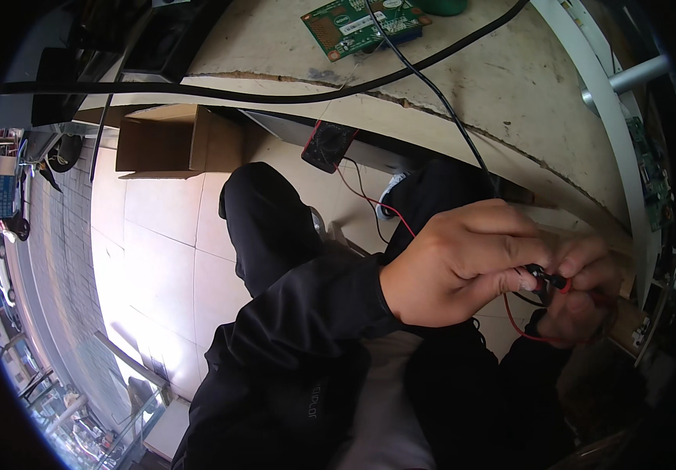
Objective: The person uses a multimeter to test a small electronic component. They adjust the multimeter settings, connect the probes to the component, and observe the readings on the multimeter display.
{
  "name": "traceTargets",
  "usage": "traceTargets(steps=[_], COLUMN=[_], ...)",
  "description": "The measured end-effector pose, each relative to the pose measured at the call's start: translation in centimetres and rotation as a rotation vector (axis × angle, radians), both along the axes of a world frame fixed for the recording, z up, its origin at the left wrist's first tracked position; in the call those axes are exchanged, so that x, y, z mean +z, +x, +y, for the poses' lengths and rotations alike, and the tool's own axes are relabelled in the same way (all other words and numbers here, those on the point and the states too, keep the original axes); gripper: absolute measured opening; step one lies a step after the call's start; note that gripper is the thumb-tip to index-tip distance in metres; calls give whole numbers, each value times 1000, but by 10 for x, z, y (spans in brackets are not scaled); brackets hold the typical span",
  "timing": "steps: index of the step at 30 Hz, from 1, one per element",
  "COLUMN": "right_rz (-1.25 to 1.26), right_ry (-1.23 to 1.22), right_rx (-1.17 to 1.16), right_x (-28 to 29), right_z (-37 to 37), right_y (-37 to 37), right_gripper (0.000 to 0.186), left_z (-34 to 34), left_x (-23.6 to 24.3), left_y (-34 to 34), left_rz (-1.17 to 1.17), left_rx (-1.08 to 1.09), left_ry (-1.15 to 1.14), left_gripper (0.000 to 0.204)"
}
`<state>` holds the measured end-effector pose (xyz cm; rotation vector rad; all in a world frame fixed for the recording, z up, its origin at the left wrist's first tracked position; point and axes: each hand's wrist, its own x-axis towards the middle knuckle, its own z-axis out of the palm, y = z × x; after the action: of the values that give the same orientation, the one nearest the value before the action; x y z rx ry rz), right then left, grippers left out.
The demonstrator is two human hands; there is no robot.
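In the head view, my left hand (459, 262) reaches across to the right from a black sleeve, fingers pinched on a black test probe (540, 274). My right hand (576, 313), partly behind the left one, grips a red-and-black test probe (563, 283) right beside it; the probes' tips are hard to make out. Red and black leads (391, 215) run from near my hands to a multimeter (328, 146) below the worktop's front edge, on or against a dark panel.
A worktop (526, 102) bears a green circuit board (346, 31) and black cables (275, 95). Another board (647, 172) stands at the right by a white metal frame (623, 172). An open cardboard box (158, 141) sits left of my knees. A paved street with vehicles shows far left.
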<state>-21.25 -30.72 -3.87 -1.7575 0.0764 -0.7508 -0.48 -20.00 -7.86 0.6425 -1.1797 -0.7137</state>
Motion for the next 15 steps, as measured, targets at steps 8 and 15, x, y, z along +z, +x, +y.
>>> traceTargets(steps=[8,15], right_rz=[-18,-104], right_ry=[31,63], right_rx=[11,17], right_x=[4,2], right_z=[5,7], right_y=[2,18], right_gripper=[17,18], left_z=[3,6], left_x=[6,8], left_y=[2,3], left_rz=[-35,-90], left_rx=[8,43], left_ry=[31,47], left_gripper=[22,24])
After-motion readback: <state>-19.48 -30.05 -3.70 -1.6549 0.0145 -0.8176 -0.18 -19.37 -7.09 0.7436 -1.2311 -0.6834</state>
